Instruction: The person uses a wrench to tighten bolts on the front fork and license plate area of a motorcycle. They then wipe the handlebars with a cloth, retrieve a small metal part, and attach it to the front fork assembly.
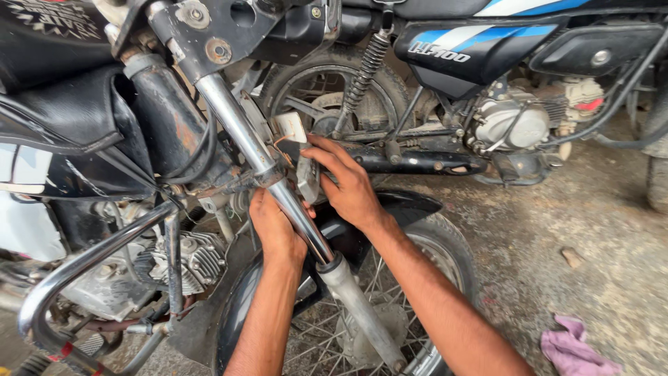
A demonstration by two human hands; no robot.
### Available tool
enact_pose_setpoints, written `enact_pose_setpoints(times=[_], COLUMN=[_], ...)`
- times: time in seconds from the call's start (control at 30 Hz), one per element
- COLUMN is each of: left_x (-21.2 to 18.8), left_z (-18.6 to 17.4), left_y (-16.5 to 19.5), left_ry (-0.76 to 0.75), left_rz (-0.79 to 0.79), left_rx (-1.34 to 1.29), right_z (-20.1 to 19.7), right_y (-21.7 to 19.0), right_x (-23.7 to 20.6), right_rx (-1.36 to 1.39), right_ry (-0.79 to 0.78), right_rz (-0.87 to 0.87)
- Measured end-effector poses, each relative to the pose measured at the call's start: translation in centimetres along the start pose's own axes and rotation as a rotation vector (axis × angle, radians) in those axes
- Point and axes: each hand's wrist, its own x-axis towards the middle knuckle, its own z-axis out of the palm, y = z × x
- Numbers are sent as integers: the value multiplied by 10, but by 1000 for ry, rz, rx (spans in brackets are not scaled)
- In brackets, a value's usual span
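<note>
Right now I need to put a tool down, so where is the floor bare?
Bare concrete floor lies right of the front wheel, between the small stone and pink rag. Crowded around the fork tube, where both hands work.

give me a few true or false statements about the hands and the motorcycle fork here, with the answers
1. The right hand touches a small grey part beside the fork tube. True.
2. The left hand is resting on the ground. False: it is up against the chrome fork tube, behind it.
3. A pink rag lies on the concrete floor. True.
4. The front wheel has been taken off. False: the tyre and spokes sit below the hands.
5. A second motorcycle stands behind. True.
</note>
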Motion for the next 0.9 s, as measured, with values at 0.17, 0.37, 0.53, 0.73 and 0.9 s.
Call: enact_pose_setpoints(times=[0.17, 0.37, 0.53, 0.73, 0.9], left_x=[0, 0, -3, -1, 3], left_z=[1, -1, 1, 1, -2], left_y=[-4, -7, -5, -4, -6], left_ry=[36, 30, 52, 67, 86], left_rz=[58, 102, 73, 103, 113], left_rx=[49, 60, 72, 96, 109], right_z=[-9, -33, -41, -36, -14], right_y=[13, 30, 36, 62, 77], right_x=[-5, 1, 15, 28, 26], right_rx=[-13, -145, 40, 894, 1261], right_ry=[67, 74, 197, 378, 287], right_rz=[-8, -8, 86, 601, 814])
